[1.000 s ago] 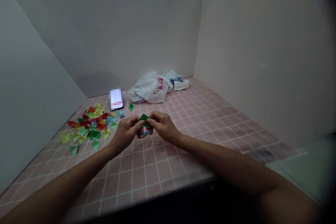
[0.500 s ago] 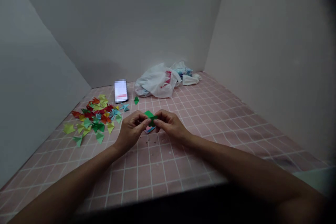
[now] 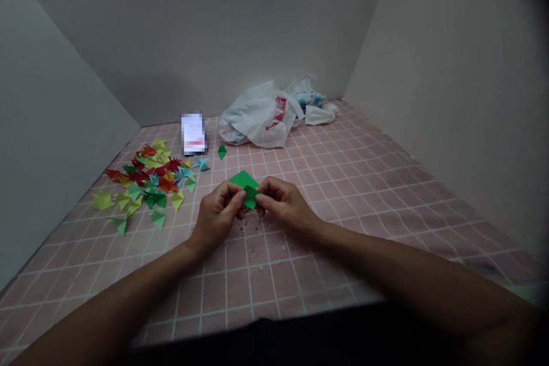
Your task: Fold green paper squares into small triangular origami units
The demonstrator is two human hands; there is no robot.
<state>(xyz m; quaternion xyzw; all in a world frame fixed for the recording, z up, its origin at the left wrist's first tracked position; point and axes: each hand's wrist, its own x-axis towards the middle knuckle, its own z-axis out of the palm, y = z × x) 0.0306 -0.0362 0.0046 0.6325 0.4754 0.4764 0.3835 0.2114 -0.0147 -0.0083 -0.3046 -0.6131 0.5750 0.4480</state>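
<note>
The fingers (image 3: 234, 202) of the left hand (image 3: 218, 210) are pinching the left edge of a small piece of dark green paper (image 3: 251, 197), while those of the right hand (image 3: 288, 205) are grasping its right edge in matching fashion. This piece is being held between the two hands, a little left of the centre of the frame and below it. A brighter green sheet (image 3: 243, 178) is projecting just above it; whether the two are joined or lying separately, one cannot tell. Around the hands, a counter (image 3: 377, 200) with a pink surface and a white grid is spanning the lower half of the frame. At centre left, a pile of folded paper pieces (image 3: 148, 176) is lying spread out in red, orange, yellow, green and light blue, some overlapping. A single dark green folded piece (image 3: 222, 151) is lying above left of the sheet, apart from the pile. Left of it, a phone (image 3: 193, 132) is displaying a lit, pixelated screen. At upper centre, a crumpled white plastic bag (image 3: 259, 117) with red markings is sitting near the rear wall (image 3: 206, 28), a blue-and-white bundle (image 3: 314, 100) lying just beside it on the right
</note>
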